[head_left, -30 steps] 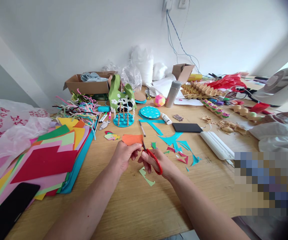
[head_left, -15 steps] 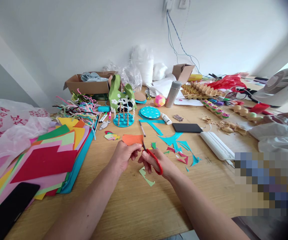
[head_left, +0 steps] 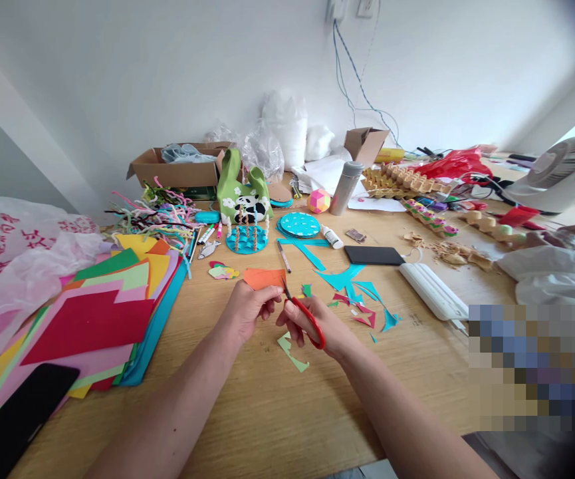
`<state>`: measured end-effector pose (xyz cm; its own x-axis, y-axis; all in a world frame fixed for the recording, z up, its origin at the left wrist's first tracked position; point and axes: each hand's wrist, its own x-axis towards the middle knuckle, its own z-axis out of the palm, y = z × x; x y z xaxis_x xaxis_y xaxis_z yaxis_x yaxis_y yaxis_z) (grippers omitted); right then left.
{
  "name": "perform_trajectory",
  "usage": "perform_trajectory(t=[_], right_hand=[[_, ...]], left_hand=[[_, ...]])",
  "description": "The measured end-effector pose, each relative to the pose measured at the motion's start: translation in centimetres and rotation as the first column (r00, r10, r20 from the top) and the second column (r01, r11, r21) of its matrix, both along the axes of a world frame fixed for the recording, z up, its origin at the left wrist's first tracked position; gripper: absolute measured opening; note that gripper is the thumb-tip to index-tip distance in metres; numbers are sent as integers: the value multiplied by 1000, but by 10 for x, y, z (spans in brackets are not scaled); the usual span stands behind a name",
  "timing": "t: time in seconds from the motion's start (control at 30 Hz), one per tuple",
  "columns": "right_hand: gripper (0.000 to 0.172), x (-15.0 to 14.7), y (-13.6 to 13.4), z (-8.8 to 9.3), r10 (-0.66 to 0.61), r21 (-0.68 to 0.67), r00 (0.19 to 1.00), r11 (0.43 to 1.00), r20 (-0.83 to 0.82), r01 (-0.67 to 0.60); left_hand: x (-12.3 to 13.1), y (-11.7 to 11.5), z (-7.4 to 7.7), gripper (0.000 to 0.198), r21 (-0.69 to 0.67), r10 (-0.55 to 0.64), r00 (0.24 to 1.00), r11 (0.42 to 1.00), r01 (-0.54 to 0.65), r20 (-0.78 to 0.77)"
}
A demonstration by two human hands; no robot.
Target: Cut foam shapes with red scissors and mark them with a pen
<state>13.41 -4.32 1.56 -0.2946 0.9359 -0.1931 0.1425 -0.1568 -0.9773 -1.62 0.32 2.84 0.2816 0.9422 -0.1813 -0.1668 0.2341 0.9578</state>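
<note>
My left hand [head_left: 250, 307] pinches a piece of orange paper [head_left: 263, 278] by its lower right part, thumb on top. Red-handled scissors [head_left: 312, 322] are in my right hand [head_left: 320, 323], with fingers through the loops. The blades meet the right edge of the orange paper; their tips are partly hidden by it and my thumb. Below the hands a light green paper scrap [head_left: 293, 352] lies on the wooden table [head_left: 267, 426]. Blue paper offcuts [head_left: 347, 276] and red scraps [head_left: 365, 315] are spread just beyond my right hand.
Coloured sheets [head_left: 88, 326] are stacked at the left, with a black phone [head_left: 22, 419] over their near corner. Farther back stand a blue disc with upright sticks [head_left: 246, 239], a green panda bag [head_left: 242, 193] and a grey bottle [head_left: 345, 189]. A white power strip [head_left: 434, 291] lies right.
Almost nothing differs. Both hands, the orange paper and the scissors stay in nearly the same place, with the blades at the paper's right edge.
</note>
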Motion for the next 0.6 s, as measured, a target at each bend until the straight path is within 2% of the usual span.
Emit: perform_trajectory(t=[0.6], right_hand=[[53, 1, 0, 0, -14, -29, 1000, 999, 15, 14]], left_hand=[[-1, 0, -2, 19, 13, -13, 1000, 1000, 13, -1]])
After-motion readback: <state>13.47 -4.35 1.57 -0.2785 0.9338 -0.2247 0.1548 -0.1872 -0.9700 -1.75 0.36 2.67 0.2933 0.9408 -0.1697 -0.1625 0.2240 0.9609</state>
